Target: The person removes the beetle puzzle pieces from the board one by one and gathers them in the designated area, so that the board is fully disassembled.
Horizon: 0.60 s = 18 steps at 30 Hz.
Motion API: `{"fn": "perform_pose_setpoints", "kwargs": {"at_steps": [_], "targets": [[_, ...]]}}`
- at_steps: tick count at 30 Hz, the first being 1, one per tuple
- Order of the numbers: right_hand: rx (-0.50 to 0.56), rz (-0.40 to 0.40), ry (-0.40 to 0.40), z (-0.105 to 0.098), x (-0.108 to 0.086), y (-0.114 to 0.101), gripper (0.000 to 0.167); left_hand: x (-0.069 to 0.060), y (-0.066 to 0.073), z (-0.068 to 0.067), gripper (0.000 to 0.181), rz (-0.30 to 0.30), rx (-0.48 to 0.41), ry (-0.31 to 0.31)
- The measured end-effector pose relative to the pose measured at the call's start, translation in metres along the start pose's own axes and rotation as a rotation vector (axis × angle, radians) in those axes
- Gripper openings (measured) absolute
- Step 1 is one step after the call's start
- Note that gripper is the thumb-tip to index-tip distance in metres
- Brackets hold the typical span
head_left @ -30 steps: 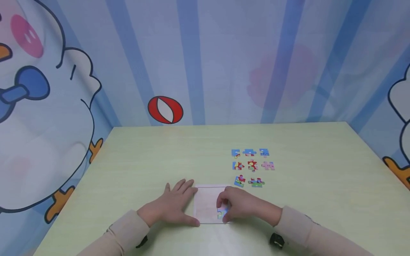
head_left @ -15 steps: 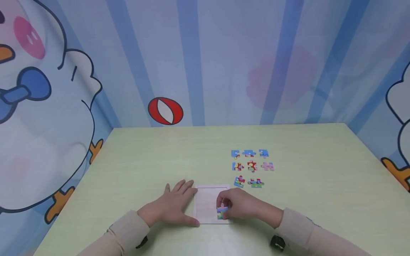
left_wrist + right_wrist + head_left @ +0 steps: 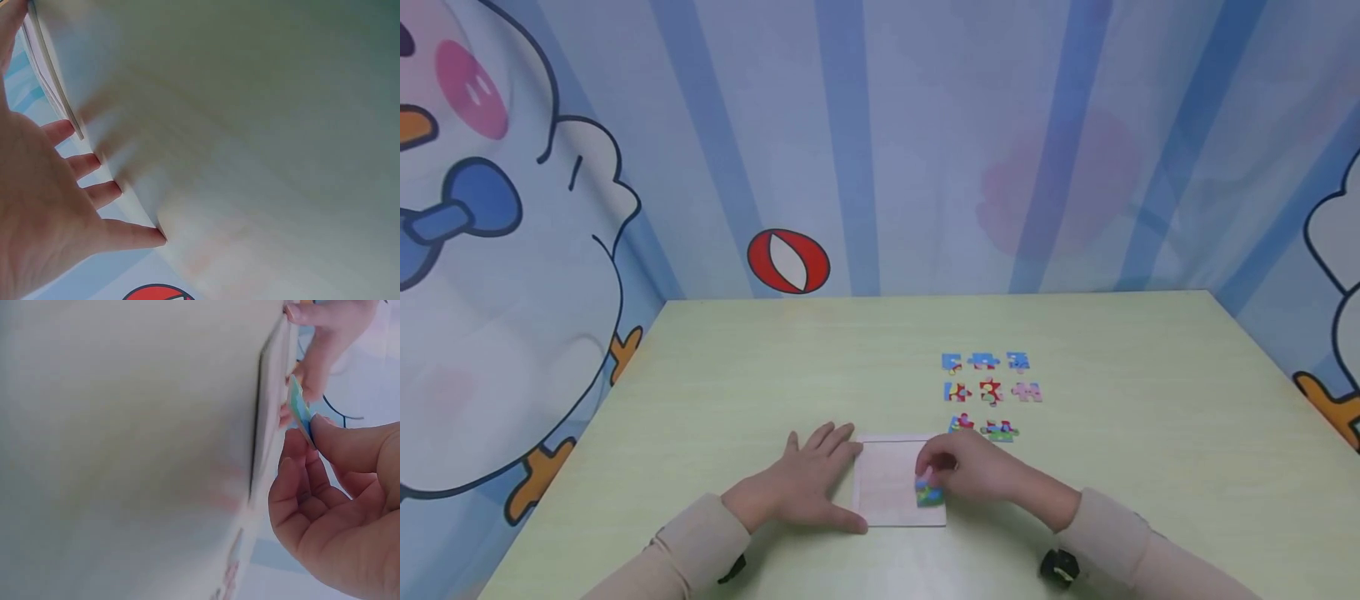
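A shallow pale pink puzzle tray (image 3: 887,483) lies flat near the front of the table. My left hand (image 3: 808,479) rests spread on the tabletop, its fingertips and thumb at the tray's left edge. Between thumb and fingers my right hand (image 3: 981,471) pinches a jigsaw piece (image 3: 928,493), blue and green with some pink, over the tray's right part. In the right wrist view that jigsaw piece (image 3: 300,412) is tilted and held off the tray surface. The left wrist view shows straight, parted fingers (image 3: 134,235).
Several loose jigsaw pieces (image 3: 990,390) lie in rows behind the tray to the right; the nearest-left one is partly hidden by my right hand. The pale table (image 3: 760,358) ends at a blue striped cloth backdrop (image 3: 917,150).
My right hand has lifted the jigsaw piece and shifted slightly right and away from me, so its picture side shows more. The left hand stays put.
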State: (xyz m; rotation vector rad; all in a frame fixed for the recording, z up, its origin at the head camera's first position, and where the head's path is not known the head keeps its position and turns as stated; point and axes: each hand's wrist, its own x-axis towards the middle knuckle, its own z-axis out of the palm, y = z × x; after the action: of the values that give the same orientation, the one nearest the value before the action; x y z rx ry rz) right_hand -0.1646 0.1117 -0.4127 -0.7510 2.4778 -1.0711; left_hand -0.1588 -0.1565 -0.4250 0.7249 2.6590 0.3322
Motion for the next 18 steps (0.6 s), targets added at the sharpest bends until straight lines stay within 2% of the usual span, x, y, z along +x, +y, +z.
{"fn": "perform_pose_setpoints", "kwargs": {"at_steps": [4,8,18], "targets": [[0.021,-0.023,0.022,-0.012,-0.006,0.001,0.011,0.000,0.001,-0.001,0.104,0.006,0.001,-0.001],[0.031,0.017,0.047,-0.026,-0.012,0.003,0.008,-0.001,0.001,-0.001,0.104,0.009,-0.003,-0.002],[0.019,0.039,0.117,-0.066,-0.033,0.012,0.016,0.000,0.000,-0.001,0.104,0.013,-0.002,-0.006]]}}
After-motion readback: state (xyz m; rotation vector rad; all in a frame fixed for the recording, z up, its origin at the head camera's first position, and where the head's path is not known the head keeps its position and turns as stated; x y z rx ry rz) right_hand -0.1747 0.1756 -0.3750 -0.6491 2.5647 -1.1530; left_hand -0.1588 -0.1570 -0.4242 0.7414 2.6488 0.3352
